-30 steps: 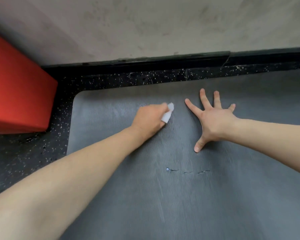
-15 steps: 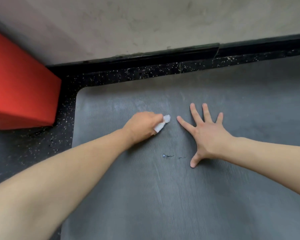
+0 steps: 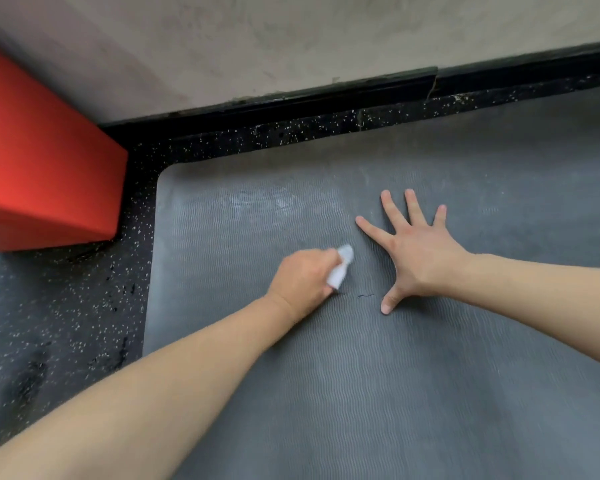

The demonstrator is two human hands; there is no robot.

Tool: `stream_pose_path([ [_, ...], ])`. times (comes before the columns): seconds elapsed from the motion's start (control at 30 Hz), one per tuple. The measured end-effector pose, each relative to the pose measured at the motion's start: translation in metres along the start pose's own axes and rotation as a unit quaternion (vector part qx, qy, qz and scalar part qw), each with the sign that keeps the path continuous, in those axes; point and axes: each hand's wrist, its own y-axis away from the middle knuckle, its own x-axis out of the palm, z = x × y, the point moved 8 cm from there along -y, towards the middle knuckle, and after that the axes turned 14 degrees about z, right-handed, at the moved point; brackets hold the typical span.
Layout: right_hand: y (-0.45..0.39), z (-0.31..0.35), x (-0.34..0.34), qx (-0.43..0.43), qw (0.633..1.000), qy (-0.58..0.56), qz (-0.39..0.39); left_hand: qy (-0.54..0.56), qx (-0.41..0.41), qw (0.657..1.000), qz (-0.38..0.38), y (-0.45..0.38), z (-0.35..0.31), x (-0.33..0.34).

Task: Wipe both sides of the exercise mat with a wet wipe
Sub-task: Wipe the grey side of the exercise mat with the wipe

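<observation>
Since a second ago my left hand has drawn the small white crumpled wet wipe back toward me across the grey ribbed rubber exercise mat, so it now sits nearer than the right hand's fingertips rather than level with them. Nearest me, both bare forearms reach out over the mat, which lies flat on the black speckled rubber floor. The left grip is curled tight round the wipe, whose white end sticks out past the knuckles and presses on the mat. Just beside it is a short dark tear in the mat surface, between the left hand and the right thumb. My right hand lies flat on the mat, fingers spread wide, holding nothing. Farther off, a paler smeared patch shows near the mat's rounded corner. Beyond the floor strip run a black skirting and a beige plaster wall; a red padded block sits at far left.
</observation>
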Motion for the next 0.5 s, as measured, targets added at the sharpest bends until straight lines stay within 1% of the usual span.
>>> stream_pose_path([
  [0.03, 0.002, 0.0, 0.001, -0.003, 1.0, -0.001, 0.0, -0.012, 0.08, 0.996, 0.04, 0.008, -0.02, 0.008],
  [0.07, 0.005, 0.002, 0.002, -0.005, 1.0, -0.003, -0.002, -0.037, 0.13, 0.988, 0.072, 0.012, -0.024, 0.011],
  [0.1, 0.01, 0.005, 0.004, -0.009, 1.0, -0.006, -0.005, -0.062, 0.135, 0.985, 0.085, 0.011, -0.019, 0.007],
  [0.13, 0.016, 0.012, 0.007, -0.015, 1.0, -0.007, -0.008, -0.074, 0.094, 0.99, 0.069, 0.007, -0.005, 0.001],
  [0.17, 0.023, 0.02, 0.014, -0.021, 1.0, -0.002, -0.01, -0.068, 0.012, 0.997, 0.032, 0.003, 0.018, -0.009],
  [0.2, 0.029, 0.03, 0.024, -0.027, 1.0, 0.013, -0.009, -0.037, -0.08, 0.996, -0.002, 0.004, 0.039, -0.019],
  [0.23, 0.034, 0.039, 0.036, -0.032, 0.999, 0.033, -0.003, 0.0, -0.148, 0.989, -0.016, 0.01, 0.049, -0.02],
  [0.27, 0.037, 0.045, 0.048, -0.037, 0.998, 0.053, 0.005, 0.016, -0.163, 0.986, -0.025, 0.018, 0.043, -0.015],
  [0.3, 0.038, 0.049, 0.056, -0.04, 0.997, 0.069, 0.009, 0.014, -0.125, 0.992, -0.025, 0.023, 0.023, -0.008],
  [0.33, 0.037, 0.049, 0.061, -0.039, 0.996, 0.076, 0.009, -0.007, -0.04, 0.999, -0.006, 0.028, -0.008, 0.003],
  [0.37, 0.035, 0.047, 0.062, -0.038, 0.996, 0.078, 0.007, -0.019, 0.062, 0.998, 0.026, 0.038, -0.037, 0.016],
  [0.4, 0.033, 0.047, 0.061, -0.039, 0.996, 0.077, 0.009, -0.026, 0.147, 0.986, 0.069, 0.047, -0.056, 0.024],
  [0.43, 0.033, 0.047, 0.06, -0.04, 0.996, 0.075, 0.011, -0.049, 0.202, 0.974, 0.09, 0.052, -0.061, 0.025],
  [0.47, 0.032, 0.047, 0.061, -0.039, 0.996, 0.074, 0.011, -0.077, 0.206, 0.972, 0.086, 0.05, -0.055, 0.021],
  [0.5, 0.032, 0.047, 0.061, -0.038, 0.996, 0.073, 0.012, -0.095, 0.157, 0.981, 0.063, 0.045, -0.04, 0.014],
])
